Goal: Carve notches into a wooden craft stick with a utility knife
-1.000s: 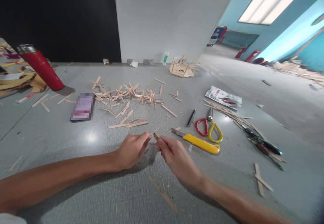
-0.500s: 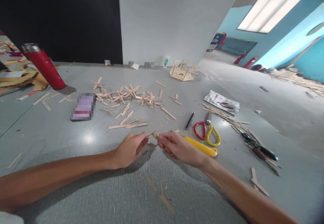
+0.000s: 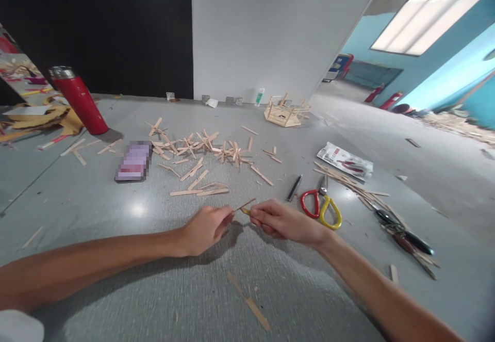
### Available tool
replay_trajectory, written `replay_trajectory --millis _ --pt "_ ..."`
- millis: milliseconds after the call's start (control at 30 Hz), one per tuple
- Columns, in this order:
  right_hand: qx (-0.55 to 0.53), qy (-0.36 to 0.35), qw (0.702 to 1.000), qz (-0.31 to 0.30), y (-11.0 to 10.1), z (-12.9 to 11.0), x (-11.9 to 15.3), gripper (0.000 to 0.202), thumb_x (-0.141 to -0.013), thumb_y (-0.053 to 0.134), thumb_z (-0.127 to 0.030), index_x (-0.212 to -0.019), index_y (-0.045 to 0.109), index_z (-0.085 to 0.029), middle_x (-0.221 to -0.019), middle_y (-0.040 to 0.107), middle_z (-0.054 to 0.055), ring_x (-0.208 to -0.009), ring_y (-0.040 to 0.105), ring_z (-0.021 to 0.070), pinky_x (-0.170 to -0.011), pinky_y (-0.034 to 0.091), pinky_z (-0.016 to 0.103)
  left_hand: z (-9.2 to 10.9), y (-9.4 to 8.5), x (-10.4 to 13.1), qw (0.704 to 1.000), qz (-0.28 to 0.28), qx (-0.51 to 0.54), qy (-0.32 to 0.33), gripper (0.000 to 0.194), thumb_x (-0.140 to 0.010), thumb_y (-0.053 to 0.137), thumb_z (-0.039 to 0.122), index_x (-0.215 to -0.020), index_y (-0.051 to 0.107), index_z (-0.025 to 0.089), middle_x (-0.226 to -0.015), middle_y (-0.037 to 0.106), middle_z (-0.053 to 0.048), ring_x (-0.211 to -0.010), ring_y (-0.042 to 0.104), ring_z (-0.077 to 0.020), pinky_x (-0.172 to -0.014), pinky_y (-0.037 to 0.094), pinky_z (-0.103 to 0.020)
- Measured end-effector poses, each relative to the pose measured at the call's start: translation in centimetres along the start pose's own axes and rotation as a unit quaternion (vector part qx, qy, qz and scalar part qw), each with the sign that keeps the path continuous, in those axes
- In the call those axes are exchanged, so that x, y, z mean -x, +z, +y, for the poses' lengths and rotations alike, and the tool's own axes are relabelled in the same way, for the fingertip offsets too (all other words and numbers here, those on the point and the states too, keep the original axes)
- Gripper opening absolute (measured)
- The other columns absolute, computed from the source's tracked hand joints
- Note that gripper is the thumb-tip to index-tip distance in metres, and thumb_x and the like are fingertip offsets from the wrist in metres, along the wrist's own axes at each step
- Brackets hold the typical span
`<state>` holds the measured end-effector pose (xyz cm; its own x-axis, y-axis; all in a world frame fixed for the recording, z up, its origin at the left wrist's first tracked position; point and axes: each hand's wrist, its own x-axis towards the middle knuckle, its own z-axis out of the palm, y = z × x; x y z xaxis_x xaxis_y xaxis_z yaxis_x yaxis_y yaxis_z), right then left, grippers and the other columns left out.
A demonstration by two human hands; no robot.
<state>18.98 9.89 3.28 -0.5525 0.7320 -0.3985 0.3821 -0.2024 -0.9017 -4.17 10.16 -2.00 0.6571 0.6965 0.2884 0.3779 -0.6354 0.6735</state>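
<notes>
Near the middle of the grey table, my left hand (image 3: 209, 228) pinches a thin wooden stick (image 3: 246, 204) that points up and to the right. Facing it, my right hand (image 3: 276, 221) is closed on a small yellow tool (image 3: 245, 211), whose tip is by the stick; most of the tool is hidden in the fingers. Just beyond the hands lie loose sticks (image 3: 199, 192). Scissors with red and yellow handles (image 3: 323, 202) and a dark pen (image 3: 295, 188) rest to the right of my right hand.
A pile of sticks (image 3: 201, 143) spreads behind the hands. At the left are a phone (image 3: 134, 161) and a red bottle (image 3: 83, 102). A hexagonal stick frame (image 3: 286, 112) stands at the back; a white packet (image 3: 345, 161) and pliers (image 3: 404, 231) lie right. Another stick (image 3: 257, 313) is in front.
The view has shifted slightly, so most things appear further right. More of the stick now shows between my hands. The yellow object beside my right hand is no longer visible.
</notes>
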Motion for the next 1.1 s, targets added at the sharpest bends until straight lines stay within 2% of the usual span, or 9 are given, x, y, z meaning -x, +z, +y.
replay_trajectory --millis 100,233,333,400,533,600,700,933,1100 --pt "-0.070 -0.012 0.994 0.087 2.8 0.7 -0.7 0.054 -0.084 0.051 -0.073 -0.069 0.042 -0.022 -0.051 0.029 -0.011 -0.043 0.021 0.0050 -0.038 0.017 0.021 -0.2 -0.1 -0.1 1.000 0.020 0.002 -0.015 0.028 -0.102 0.031 0.031 -0.082 0.047 0.020 -0.061 0.050 0.003 -0.052 0.042 -0.0112 -0.054 0.031 -0.025" --pt "-0.143 0.006 0.976 0.163 6.3 1.2 -1.4 0.055 -0.081 0.050 -0.077 -0.073 0.042 -0.023 -0.051 0.027 -0.012 -0.041 0.019 0.0047 -0.037 0.016 0.021 -0.5 -0.2 -0.2 0.999 0.023 0.002 -0.031 0.035 -0.104 0.027 0.038 -0.078 0.043 0.020 -0.059 0.046 0.004 -0.051 0.039 -0.0108 -0.052 0.029 -0.025" --pt "-0.138 0.008 0.979 0.151 5.7 1.0 -1.1 0.056 -0.079 0.050 -0.078 -0.073 0.042 -0.023 -0.051 0.026 -0.012 -0.041 0.018 0.0048 -0.038 0.015 0.021 -0.5 -0.1 -0.2 0.999 0.020 -0.002 -0.039 0.036 -0.104 0.027 0.039 -0.077 0.042 0.021 -0.058 0.043 0.005 -0.050 0.037 -0.0106 -0.052 0.027 -0.025" --pt "-0.107 0.015 0.988 0.114 3.9 0.7 -0.7 0.055 -0.081 0.051 -0.076 -0.073 0.043 -0.022 -0.052 0.027 -0.012 -0.043 0.018 0.0048 -0.038 0.016 0.021 -0.3 -0.2 -0.1 1.000 0.011 -0.003 -0.028 0.033 -0.103 0.028 0.037 -0.078 0.043 0.020 -0.059 0.045 0.004 -0.051 0.039 -0.0109 -0.052 0.028 -0.025" --pt "0.040 0.015 0.999 -0.027 -0.1 0.1 0.3 0.053 -0.084 0.054 -0.070 -0.071 0.049 -0.019 -0.054 0.036 -0.009 -0.044 0.025 0.0046 -0.039 0.017 0.020 0.3 -0.3 -0.1 0.999 -0.030 0.015 0.017 0.030 -0.103 0.033 0.032 -0.081 0.048 0.019 -0.063 0.050 0.002 -0.053 0.042 -0.0109 -0.054 0.031 -0.024" --pt "0.054 0.000 0.998 -0.032 -0.9 -0.1 0.5 0.052 -0.086 0.052 -0.069 -0.071 0.049 -0.019 -0.055 0.035 -0.009 -0.045 0.025 0.0047 -0.039 0.018 0.020 0.4 -0.3 -0.1 0.999 -0.034 0.021 0.017 0.031 -0.103 0.033 0.033 -0.079 0.047 0.019 -0.060 0.047 0.003 -0.051 0.039 -0.0103 -0.053 0.030 -0.024" --pt "0.033 -0.006 0.999 0.000 -0.1 0.0 0.4 0.053 -0.086 0.051 -0.070 -0.071 0.048 -0.020 -0.054 0.033 -0.009 -0.045 0.023 0.0051 -0.039 0.018 0.021 0.3 -0.4 -0.1 0.999 -0.027 0.019 0.001 0.032 -0.103 0.032 0.034 -0.079 0.047 0.019 -0.060 0.046 0.004 -0.052 0.037 -0.0100 -0.054 0.030 -0.025" --pt "-0.074 -0.018 0.985 0.154 5.0 1.3 -0.4 0.056 -0.083 0.047 -0.077 -0.070 0.043 -0.022 -0.052 0.031 -0.010 -0.043 0.022 0.0057 -0.039 0.018 0.022 -0.1 -0.4 -0.2 0.999 -0.014 0.029 -0.025 0.030 -0.102 0.031 0.035 -0.076 0.039 0.021 -0.059 0.040 0.006 -0.051 0.033 -0.0093 -0.053 0.027 -0.025" --pt "-0.113 -0.001 0.980 0.163 5.8 1.6 -0.5 0.055 -0.083 0.047 -0.076 -0.073 0.042 -0.023 -0.050 0.028 -0.011 -0.041 0.020 0.0057 -0.039 0.018 0.022 0.1 -0.7 -0.1 0.999 -0.029 0.033 -0.021 0.031 -0.102 0.030 0.034 -0.075 0.037 0.021 -0.058 0.036 0.007 -0.051 0.030 -0.0095 -0.052 0.025 -0.025"
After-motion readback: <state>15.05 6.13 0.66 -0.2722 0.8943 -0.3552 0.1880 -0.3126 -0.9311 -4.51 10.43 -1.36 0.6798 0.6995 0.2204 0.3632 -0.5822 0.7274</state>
